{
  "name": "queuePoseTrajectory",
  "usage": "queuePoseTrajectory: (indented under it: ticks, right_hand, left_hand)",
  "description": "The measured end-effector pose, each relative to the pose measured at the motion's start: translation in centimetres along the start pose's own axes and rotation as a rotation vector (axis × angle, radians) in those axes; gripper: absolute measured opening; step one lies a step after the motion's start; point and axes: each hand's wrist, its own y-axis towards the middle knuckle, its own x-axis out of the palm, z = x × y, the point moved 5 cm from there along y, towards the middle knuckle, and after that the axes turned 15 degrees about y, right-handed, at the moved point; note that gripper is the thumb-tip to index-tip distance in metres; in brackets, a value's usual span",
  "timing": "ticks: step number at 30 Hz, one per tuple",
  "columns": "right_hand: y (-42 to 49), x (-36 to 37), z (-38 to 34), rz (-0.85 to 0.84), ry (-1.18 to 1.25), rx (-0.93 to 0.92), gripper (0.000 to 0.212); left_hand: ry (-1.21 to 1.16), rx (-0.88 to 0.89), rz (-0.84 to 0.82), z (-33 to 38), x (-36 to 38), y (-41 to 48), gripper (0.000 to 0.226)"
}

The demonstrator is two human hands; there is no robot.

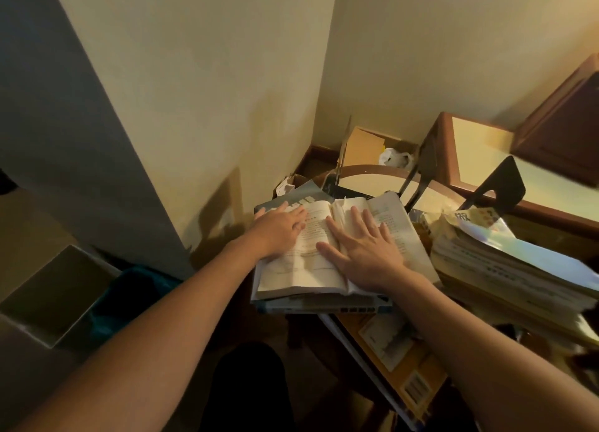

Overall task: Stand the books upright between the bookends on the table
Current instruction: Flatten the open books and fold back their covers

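An open book (311, 263) lies flat on top of other flat books at the table's left edge. My left hand (278, 230) rests on its left page with straight fingers. On the right page, my right hand (363, 253) presses down with spread fingers. A black bookend (500, 185) stands upright at the back right, and a second black bookend (428, 162) stands behind the open book. A stack of flat books (505, 269) lies to the right, a glossy cover on top.
The round glass table (372, 178) sits in a wall corner. A wooden cabinet (479, 159) stands behind the bookends. A cardboard box (366, 146) and a white bag (395, 159) lie on the floor beyond. An orange book (405, 360) overhangs in front. A bin (55, 295) stands at the left.
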Motion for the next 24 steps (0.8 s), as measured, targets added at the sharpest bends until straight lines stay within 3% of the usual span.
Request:
queuePoseTrajectory:
  ticks: [7, 13, 24]
  right_hand:
    - [-0.1, 0.1, -0.1, -0.001, -0.005, -0.001, 0.075]
    - [0.2, 0.2, 0.1, 0.003, -0.003, -0.011, 0.077]
    - [0.4, 0.2, 0.1, -0.004, -0.008, -0.002, 0.078]
  left_hand:
    - [-0.122, -0.061, 0.077, 0.7, 0.9, -1.1, 0.05]
    - [-0.214, 0.078, 0.136, 1.7, 2.2, -7.3, 0.05]
    - [-0.139, -0.036, -0.012, 0.8, 0.2, -1.1, 0.05]
